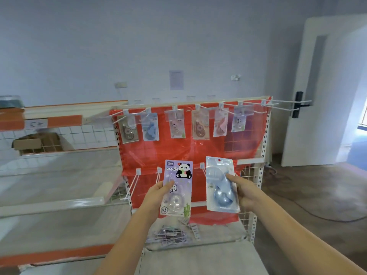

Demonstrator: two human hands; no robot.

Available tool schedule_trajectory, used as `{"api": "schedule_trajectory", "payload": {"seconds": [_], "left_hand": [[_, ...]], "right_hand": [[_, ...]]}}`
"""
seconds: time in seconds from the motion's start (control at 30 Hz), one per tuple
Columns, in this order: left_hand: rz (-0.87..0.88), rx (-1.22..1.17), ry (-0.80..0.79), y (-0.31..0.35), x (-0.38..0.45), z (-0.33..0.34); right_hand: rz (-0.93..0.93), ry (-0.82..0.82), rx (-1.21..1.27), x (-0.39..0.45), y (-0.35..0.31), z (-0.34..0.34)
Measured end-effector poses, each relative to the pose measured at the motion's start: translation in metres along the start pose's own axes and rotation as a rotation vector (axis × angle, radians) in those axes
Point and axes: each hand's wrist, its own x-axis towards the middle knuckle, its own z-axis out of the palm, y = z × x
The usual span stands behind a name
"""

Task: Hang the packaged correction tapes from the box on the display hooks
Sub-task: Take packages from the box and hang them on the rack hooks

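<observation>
My left hand [156,195] holds a purple panda correction tape pack [177,188] upright by its left edge. My right hand [244,192] grips a blue correction tape pack [219,185] by its right edge. Both packs are raised in front of the lower row of white display hooks [137,180] on the red-backed rack [178,147]. Several packs [176,123] hang on the upper hook row; the far right upper hooks [286,103] are bare. Below my hands, loose packs [172,233] lie in a pile; the box edge is hard to make out.
An orange-and-white shelving unit [59,120] stands at left, holding an open cardboard box [33,144]. A white door [309,92] stands open at right over a wooden floor [307,195]. A white shelf surface [198,259] lies near my forearms.
</observation>
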Motion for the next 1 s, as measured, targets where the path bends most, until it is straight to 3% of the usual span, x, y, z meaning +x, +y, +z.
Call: {"api": "schedule_trajectory", "payload": {"seconds": [0.3,0.6,1.0], "left_hand": [[0.087,0.042,-0.03,0.004,0.026,0.032],[0.074,0.033,-0.14,-0.005,0.064,0.102],[0.097,0.055,-0.091,-0.008,0.127,0.248]], "right_hand": [[-0.287,0.076,-0.037,-0.002,-0.019,-0.028],[-0.354,0.145,-0.048,0.001,-0.042,-0.09],[-0.366,0.083,-0.088,0.048,-0.14,-0.218]]}}
